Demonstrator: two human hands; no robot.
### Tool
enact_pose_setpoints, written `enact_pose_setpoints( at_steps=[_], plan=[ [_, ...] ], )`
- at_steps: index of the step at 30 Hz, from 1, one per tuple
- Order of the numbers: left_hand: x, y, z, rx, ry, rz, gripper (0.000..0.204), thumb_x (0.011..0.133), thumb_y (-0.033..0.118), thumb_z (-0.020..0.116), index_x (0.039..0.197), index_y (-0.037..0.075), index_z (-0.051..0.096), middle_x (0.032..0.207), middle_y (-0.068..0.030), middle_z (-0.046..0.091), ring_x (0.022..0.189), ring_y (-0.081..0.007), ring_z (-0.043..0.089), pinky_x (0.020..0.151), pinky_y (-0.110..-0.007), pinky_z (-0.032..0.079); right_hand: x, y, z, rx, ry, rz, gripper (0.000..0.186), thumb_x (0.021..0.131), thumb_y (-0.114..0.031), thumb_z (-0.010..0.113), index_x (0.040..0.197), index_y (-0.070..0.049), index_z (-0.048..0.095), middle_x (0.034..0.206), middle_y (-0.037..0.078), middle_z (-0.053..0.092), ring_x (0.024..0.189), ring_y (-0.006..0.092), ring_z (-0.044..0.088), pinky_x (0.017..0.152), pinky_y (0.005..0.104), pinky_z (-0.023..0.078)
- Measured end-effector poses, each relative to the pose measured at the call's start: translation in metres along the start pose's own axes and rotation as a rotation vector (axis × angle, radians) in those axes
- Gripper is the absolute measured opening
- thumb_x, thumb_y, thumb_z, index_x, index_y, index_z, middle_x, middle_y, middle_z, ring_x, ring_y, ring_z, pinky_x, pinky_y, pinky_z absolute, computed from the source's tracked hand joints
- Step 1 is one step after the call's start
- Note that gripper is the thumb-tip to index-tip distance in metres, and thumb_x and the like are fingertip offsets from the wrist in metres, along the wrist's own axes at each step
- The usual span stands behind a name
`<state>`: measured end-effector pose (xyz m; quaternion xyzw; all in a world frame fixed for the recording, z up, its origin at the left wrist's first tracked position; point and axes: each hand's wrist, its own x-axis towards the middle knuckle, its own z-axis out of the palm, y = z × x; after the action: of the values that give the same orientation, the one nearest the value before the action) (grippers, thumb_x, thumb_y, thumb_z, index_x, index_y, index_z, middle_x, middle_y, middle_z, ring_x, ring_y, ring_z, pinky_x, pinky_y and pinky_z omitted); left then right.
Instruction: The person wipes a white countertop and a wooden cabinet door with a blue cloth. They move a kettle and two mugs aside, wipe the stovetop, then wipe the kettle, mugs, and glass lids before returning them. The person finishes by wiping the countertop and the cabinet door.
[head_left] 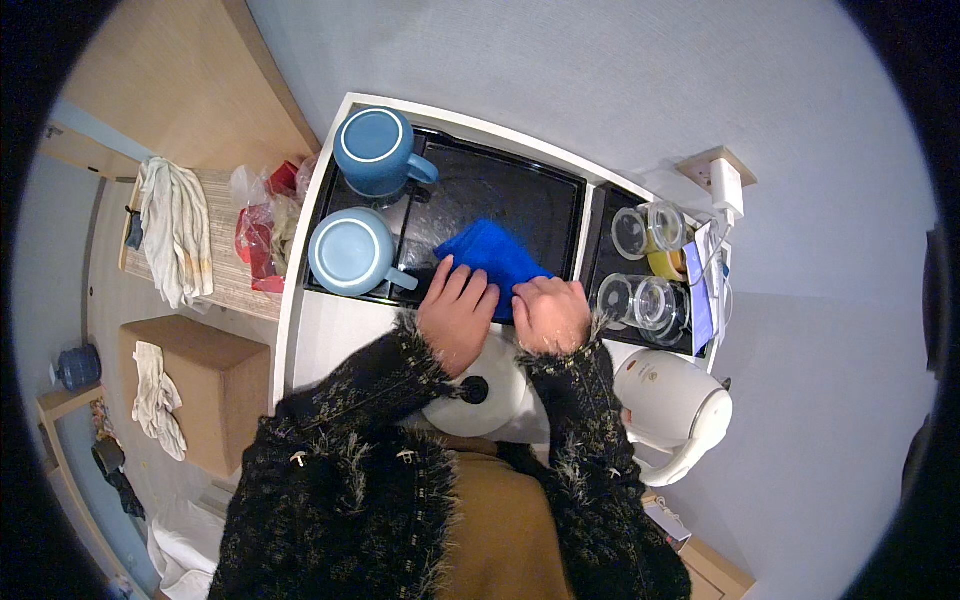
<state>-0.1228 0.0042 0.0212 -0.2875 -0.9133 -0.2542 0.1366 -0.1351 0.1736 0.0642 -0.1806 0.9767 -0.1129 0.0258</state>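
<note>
A bright blue cloth (492, 250) lies bunched over the near part of a black tray (505, 180), which has a wet-looking sheen. My left hand (458, 315) rests on the cloth's left side with its fingers stretched out over it. On the cloth's right edge, my right hand (550, 312) has its fingers curled and closed round the fabric. To the left of the cloth, two mugs stand upside down on the tray: a dark blue mug (376, 150) at the back and a light blue mug (352, 252) nearer me.
Several clear glasses (655, 300) stand in a black tray on the right, beside papers (705, 290). A white kettle (668, 395) is at the near right. Under my wrists sits a round white kettle base (490, 400). A wall socket with a plugged-in charger (727, 188) is at the right.
</note>
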Motion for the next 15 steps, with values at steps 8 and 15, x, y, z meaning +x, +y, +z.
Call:
enact_pose_setpoints(
  at_steps=[8, 15],
  plan=[
    [-0.004, 0.014, 0.003, -0.078, 0.063, -0.005, 0.028, 0.076, 0.015, 0.060, 0.101, 0.002, 0.062, 0.108, -0.0149, 0.057, 0.104, -0.0321, 0.053, 0.103, -0.052, 0.035, -0.016, -0.013, 0.014, -0.102, 0.217, 0.004, 0.020, 0.072, -0.015, 0.063, 0.087, -0.001, 0.065, 0.091, 0.012, 0.062, 0.082, 0.0286, 0.059, 0.079, 0.0406, 0.042],
    [0.024, 0.008, 0.038, -0.107, 0.066, 0.029, 0.047, 0.073, 0.016, 0.054, 0.117, -0.003, 0.056, 0.124, -0.0176, 0.051, 0.116, -0.0347, 0.045, 0.106, -0.048, 0.031, 0.023, 0.022, 0.035, -0.211, 0.381, 0.018, 0.033, 0.072, -0.018, 0.058, 0.094, 0.006, 0.059, 0.103, 0.022, 0.058, 0.091, 0.0341, 0.059, 0.083, 0.0430, 0.042]
  ],
)
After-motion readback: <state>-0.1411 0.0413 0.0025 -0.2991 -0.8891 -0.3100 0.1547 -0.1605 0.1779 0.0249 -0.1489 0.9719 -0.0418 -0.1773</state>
